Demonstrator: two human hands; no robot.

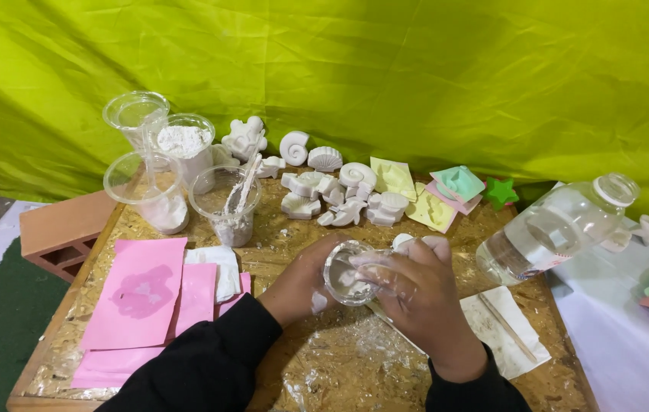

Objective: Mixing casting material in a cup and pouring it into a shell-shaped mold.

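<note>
Both sets of fingers are wrapped around a small clear plastic cup [349, 273] that I hold tipped on its side above the middle of the chipboard table [355, 358], its mouth turned up toward me and white plaster smeared inside. On my left hand [305, 282] the fingers curl against the cup's left wall, a dab of white paste on the back of the hand; on my right hand [420, 297] the fingers [385, 276] close over the rim and the right side, tips dusted white. Just right of my right wrist lies a white paper towel [504, 332] with a thin wooden stick [507, 326] across it. Farther right, a clear plastic bottle [557, 227] with its cap off lies tilted, water inside. Left of my left sleeve lie pink sheets [141, 294] and a folded white cloth [218, 267]. Beyond my fingers stands a clear cup with stirring sticks [227, 202], flanked by more cups of white powder [179, 149]. Straight beyond the held cup, white plaster shell casts [343, 194] cluster near the green backdrop [385, 69], with yellow, green and pink moulds [435, 194] to their right and a green star [500, 192] past those.
</note>
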